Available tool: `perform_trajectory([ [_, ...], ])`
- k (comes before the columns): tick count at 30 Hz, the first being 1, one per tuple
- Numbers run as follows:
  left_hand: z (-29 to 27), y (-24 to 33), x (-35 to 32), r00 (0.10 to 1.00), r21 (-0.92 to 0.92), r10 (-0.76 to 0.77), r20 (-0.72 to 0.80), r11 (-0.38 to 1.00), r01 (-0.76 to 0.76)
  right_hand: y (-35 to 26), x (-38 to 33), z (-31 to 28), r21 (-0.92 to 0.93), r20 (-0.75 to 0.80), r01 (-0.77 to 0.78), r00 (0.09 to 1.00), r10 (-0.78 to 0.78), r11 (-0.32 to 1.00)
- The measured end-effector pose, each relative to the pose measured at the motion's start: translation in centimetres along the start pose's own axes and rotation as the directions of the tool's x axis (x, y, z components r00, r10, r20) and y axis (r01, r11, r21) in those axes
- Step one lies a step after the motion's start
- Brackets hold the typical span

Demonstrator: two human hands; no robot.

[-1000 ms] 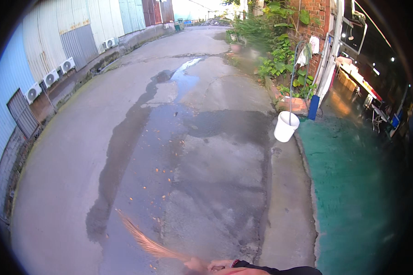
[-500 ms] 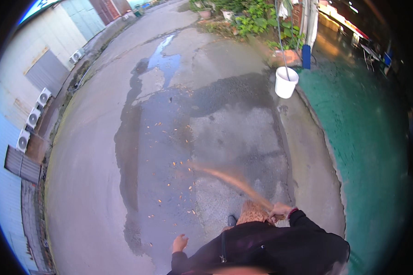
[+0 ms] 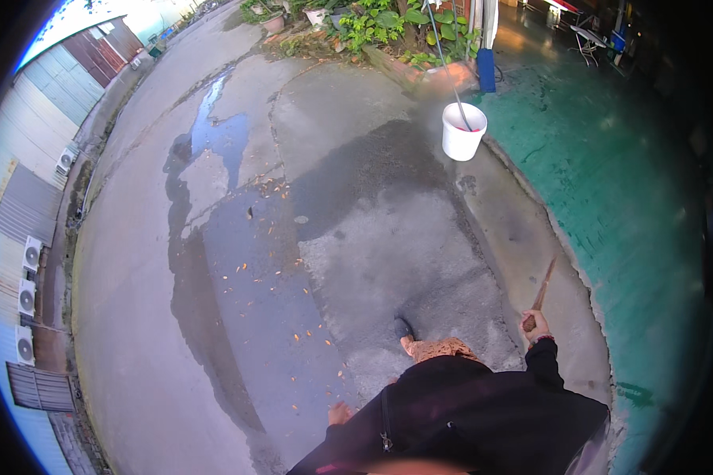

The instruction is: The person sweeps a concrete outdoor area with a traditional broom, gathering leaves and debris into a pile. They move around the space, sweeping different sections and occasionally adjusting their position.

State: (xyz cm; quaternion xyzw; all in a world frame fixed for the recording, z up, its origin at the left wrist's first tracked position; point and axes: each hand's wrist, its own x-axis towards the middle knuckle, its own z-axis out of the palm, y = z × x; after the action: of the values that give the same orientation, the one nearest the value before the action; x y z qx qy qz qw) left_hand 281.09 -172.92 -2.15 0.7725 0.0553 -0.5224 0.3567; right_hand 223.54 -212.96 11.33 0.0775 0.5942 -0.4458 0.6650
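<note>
Right hand [image 3: 536,325] around one brown broom [image 3: 543,290]

The right hand [image 3: 535,326] is held out ahead and to the right of the black-clad torso [image 3: 467,412], near the right edge of the concrete [image 3: 515,226], its fingers curled in a firm, closed grip and its wrist [image 3: 544,340] circled by a red band. The right forearm [image 3: 543,366] reaches forward in a black sleeve, while the left hand [image 3: 340,413] hangs lower, well apart from the right, too blurred to show how far its fingers bend. One shod foot [image 3: 404,328] shows ahead of the torso.
</note>
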Motion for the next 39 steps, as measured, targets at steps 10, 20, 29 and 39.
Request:
perform_trajectory([
  [10,-7.3,15.7,8.5,0.972,0.408,-0.176,-0.155,0.885,0.225,14.8,12.4,36.7,-0.517,0.153,-0.405,0.824,0.546,0.754],
  [20,-11.4,64.4,34.9,0.908,1.000,0.419,-0.015,0.003,0.015,13.7,7.2,72.7,-0.331,0.568,-0.445,0.610,0.553,0.832],
  [29,7.0,102.6,41.1,0.395,0.778,0.912,0.111,0.168,-0.606,3.8,13.5,88.4,-0.431,0.479,0.184,0.876,0.051,0.883],
  [39,1.6,92.5,47.9,0.990,0.953,-0.040,0.138,0.278,-0.122,-11.4,28.5,108.2,-0.367,0.186,-0.004,0.979,0.078,0.930],
])
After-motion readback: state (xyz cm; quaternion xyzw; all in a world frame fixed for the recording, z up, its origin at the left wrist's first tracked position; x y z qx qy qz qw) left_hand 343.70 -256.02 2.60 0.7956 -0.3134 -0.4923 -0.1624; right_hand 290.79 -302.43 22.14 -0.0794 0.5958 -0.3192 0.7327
